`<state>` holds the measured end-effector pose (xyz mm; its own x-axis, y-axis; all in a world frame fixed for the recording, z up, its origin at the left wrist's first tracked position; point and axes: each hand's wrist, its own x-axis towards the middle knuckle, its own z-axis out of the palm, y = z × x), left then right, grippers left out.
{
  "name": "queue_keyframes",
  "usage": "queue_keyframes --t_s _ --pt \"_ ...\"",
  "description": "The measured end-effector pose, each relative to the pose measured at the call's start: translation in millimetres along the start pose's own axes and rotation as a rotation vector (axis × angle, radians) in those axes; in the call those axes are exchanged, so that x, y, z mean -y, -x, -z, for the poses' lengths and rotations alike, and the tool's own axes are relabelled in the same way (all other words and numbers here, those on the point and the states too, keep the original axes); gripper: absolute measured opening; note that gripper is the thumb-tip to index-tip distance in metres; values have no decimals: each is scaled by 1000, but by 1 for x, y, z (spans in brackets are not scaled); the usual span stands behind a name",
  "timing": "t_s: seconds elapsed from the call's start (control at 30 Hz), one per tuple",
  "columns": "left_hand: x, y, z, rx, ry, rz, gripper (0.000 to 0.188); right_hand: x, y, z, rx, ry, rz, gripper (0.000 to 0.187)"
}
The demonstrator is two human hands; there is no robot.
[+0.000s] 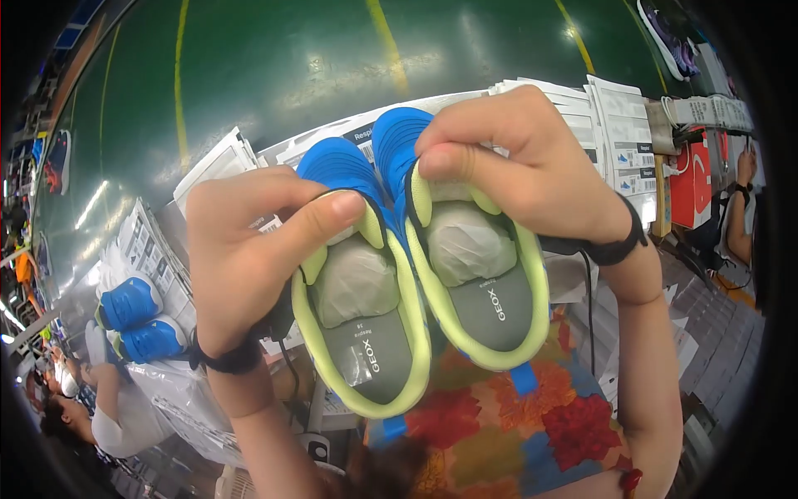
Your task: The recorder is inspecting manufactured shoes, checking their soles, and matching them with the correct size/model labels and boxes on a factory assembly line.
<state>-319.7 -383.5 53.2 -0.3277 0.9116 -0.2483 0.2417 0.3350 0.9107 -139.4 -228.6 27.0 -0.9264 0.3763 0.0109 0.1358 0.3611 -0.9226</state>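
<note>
Green shop floor with yellow lines [179,91] behind, white shoe boxes [619,125] stacked along it. Left hand [241,249] pinching tongue of left blue shoe [362,291], right hand [532,166] pinching tongue of right blue shoe [474,249], both closed tight. Shoes held up side by side, touching, openings toward camera, paper stuffing inside. Second blue pair [137,320] at far left

White shoe boxes [619,125], another blue pair [137,320], red box [690,179], green floor [274,58].

A green floor [274,58] with yellow lines [179,83] spreads at twelve o'clock; white boxes [619,125] stack at two o'clock, more boxes [220,162] at ten.
</note>
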Motion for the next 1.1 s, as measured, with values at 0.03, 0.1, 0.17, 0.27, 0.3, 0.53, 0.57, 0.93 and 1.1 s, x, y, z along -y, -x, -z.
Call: queue_keyframes --t_s 0.03,0.1,0.17,0.27,0.3,0.53,0.57,0.93,1.1 --pt "-1 4 -2 -45 -43 -59 14 1 3 -2 -2 0 2 13" --pt "-3 6 -6 -85 -85 -122 16 2 9 -5 -128 102 119 9" --pt "-5 3 -8 -124 -154 -231 14 4 12 0 -160 174 163 7" --pt "-10 -2 -11 -144 -171 -326 11 8 15 6 -249 263 249 5" --pt "-17 -1 -11 -148 -177 -335 11 14 17 10 -255 266 259 5" --pt "-50 48 57 -253 -513 -1114 52 41 38 45 -748 234 845 26" --pt "-42 39 38 -282 134 -1054 56 49 59 49 -904 -358 639 47" --pt "-25 -4 -68 -306 1235 -457 64 -67 66 -15 -183 -1767 -229 60" --pt "-11 -24 -65 -354 1196 -341 64 -77 62 -1 -167 -1693 -238 62"
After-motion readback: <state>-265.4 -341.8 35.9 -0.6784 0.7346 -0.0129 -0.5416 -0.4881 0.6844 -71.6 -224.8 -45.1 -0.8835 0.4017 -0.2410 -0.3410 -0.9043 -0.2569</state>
